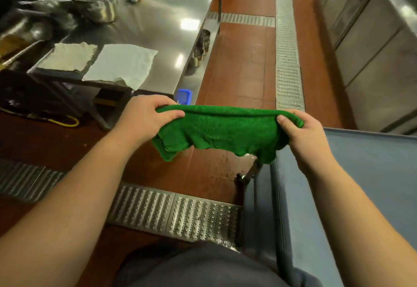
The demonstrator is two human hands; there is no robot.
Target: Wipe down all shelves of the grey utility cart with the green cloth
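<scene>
The green cloth (223,131) is folded and stretched in the air between both hands, above the red floor. My left hand (144,117) pinches its left end, thumb on top. My right hand (304,135) grips its right end, thumb pressed into the fabric. The grey utility cart (372,169) stands at the lower right; its top shelf shows as a flat grey-blue surface with a raised rim, just under my right hand. The cloth's lower right corner hangs over the cart's near left edge. Lower shelves are hidden.
A steel worktable (162,22) at the upper left carries two white rags (121,65), pots and bowls (99,2). Metal cups (200,49) sit on its lower ledge. Floor drain grates (288,61) run along the aisle and across near my legs. Steel cabinets (370,45) line the right.
</scene>
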